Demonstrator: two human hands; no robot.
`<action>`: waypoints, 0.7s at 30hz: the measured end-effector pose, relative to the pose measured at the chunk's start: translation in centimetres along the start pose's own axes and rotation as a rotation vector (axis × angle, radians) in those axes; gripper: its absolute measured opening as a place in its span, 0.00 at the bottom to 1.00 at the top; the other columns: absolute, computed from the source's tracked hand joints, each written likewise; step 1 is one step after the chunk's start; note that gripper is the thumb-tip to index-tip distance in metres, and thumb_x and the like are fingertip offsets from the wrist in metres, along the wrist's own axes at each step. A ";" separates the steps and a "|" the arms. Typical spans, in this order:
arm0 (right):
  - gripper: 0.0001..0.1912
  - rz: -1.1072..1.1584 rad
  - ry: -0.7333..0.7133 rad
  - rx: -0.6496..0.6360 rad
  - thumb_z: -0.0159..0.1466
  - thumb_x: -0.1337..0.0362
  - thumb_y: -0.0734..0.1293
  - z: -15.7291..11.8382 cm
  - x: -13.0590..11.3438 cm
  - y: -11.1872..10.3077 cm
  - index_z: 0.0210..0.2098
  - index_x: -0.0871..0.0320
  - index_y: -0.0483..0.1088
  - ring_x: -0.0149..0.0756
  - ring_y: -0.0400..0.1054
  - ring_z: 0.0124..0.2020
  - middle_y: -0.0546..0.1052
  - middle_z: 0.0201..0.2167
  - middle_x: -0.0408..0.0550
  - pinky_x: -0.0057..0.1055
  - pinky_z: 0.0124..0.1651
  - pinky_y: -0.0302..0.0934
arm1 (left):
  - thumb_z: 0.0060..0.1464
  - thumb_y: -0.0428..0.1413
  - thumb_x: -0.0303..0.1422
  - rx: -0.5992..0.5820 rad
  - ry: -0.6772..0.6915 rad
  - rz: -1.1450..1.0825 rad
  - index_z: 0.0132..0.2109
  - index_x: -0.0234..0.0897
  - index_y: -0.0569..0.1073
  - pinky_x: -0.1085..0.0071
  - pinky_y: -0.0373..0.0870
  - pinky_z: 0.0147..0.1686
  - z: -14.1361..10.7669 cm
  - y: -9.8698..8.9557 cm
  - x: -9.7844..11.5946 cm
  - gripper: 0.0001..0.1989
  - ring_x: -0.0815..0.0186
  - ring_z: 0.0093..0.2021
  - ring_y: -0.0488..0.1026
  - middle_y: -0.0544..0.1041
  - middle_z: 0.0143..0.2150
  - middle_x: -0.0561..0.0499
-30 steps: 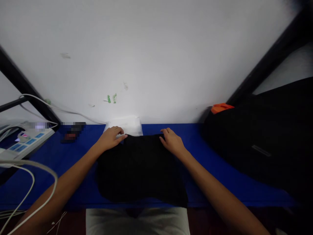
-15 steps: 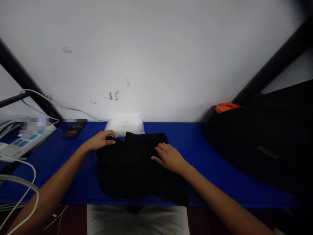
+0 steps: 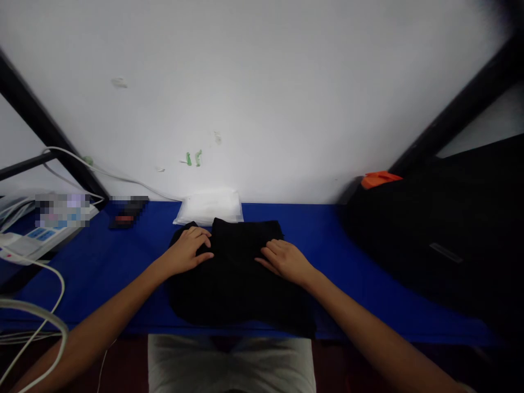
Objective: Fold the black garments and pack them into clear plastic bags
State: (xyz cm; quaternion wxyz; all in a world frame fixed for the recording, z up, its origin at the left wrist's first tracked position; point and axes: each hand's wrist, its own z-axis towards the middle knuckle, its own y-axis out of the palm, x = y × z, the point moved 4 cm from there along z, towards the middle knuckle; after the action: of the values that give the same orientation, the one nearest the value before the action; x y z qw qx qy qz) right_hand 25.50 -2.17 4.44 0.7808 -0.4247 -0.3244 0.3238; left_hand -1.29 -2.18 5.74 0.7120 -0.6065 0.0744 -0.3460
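The light trousers (image 3: 231,360) are showing below the near edge of the blue desk (image 3: 323,229). On it, 1 black cloth (image 3: 245,295) is lying between the forearms, its near right corner reaching that edge. It is probably layered, though the darkness is swallowing its folds. The left hand (image 3: 186,254) is resting on the cloth's far left part, thumb and fingers apart; the right hand (image 3: 289,262) is resting on its right side, thumb spread from lightly bent fingers. Bare blue surface is running along both sides of the cloth, the wider strip stretching right to 1 large black bulk (image 3: 434,218) with 1 orange piece (image 3: 380,179) at its top. At left, pale cables (image 3: 61,327) are looping near 1 power strip (image 3: 63,232). Just beyond the cloth, 1 white packet (image 3: 210,207) is lying near the far edge, with 1 dark, partly pixelated device (image 3: 133,209) to its left. Behind, 2 green marks (image 3: 189,159) are showing on the wall (image 3: 286,109).
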 end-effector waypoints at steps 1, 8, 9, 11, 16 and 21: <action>0.17 -0.030 -0.049 0.064 0.71 0.61 0.59 -0.2 -0.1 -0.7 0.26 0.58 0.66 0.33 0.60 0.25 0.68 0.23 0.44 0.31 0.30 0.51 | 0.59 0.56 0.36 0.010 0.013 -0.043 0.39 0.38 0.70 0.53 0.60 0.55 -0.3 -0.5 0.4 0.06 0.54 0.55 0.65 0.72 0.52 0.45; 0.13 0.039 -0.165 -0.040 0.69 0.70 0.58 -3.0 -3.4 -5.4 0.29 0.58 0.67 0.32 0.60 0.24 0.69 0.22 0.42 0.32 0.29 0.49 | 0.56 0.59 0.38 -0.354 0.036 -0.363 0.45 0.41 0.69 0.67 0.69 0.43 -4.3 -2.9 5.6 0.11 0.64 0.41 0.72 0.75 0.41 0.52; 0.12 0.079 -0.143 -0.132 0.68 0.70 0.59 -3.4 -4.1 -5.5 0.28 0.58 0.66 0.33 0.61 0.25 0.70 0.23 0.43 0.32 0.28 0.49 | 0.54 0.61 0.40 -0.439 0.008 -0.390 0.48 0.42 0.69 0.68 0.70 0.42 -4.9 -2.8 6.0 0.17 0.64 0.40 0.73 0.75 0.42 0.52; 0.10 0.139 -0.054 -0.291 0.66 0.70 0.62 -4.2 -5.2 -5.8 0.27 0.57 0.66 0.34 0.64 0.26 0.71 0.24 0.44 0.32 0.29 0.51 | 0.52 0.62 0.42 -0.512 -0.071 -0.442 0.55 0.45 0.66 0.69 0.71 0.39 -5.6 -2.4 6.2 0.25 0.64 0.41 0.74 0.75 0.46 0.51; 0.06 0.260 0.220 -0.404 0.65 0.64 0.66 -4.2 -5.5 -7.1 0.31 0.56 0.68 0.36 0.68 0.28 0.74 0.27 0.44 0.32 0.30 0.57 | 0.62 0.51 0.43 -0.166 -0.255 -0.313 0.55 0.44 0.66 0.68 0.73 0.36 -4.3 -1.6 4.2 0.17 0.64 0.39 0.75 0.74 0.48 0.49; 0.13 0.239 0.426 -0.195 0.71 0.62 0.56 -2.2 -5.0 -6.0 0.42 0.56 0.71 0.43 0.72 0.36 0.77 0.34 0.53 0.38 0.37 0.65 | 0.56 0.53 0.53 0.018 -0.256 0.118 0.63 0.39 0.63 0.45 0.58 0.60 -3.5 1.1 3.8 0.34 0.41 0.65 0.57 0.62 0.65 0.39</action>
State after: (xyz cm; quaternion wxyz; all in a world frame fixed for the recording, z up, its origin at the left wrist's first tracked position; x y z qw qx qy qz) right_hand 25.67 -9.67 7.63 0.7429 -0.5920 -0.1297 0.2841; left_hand 0.16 -7.22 5.04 0.7404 -0.6337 0.0155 -0.2239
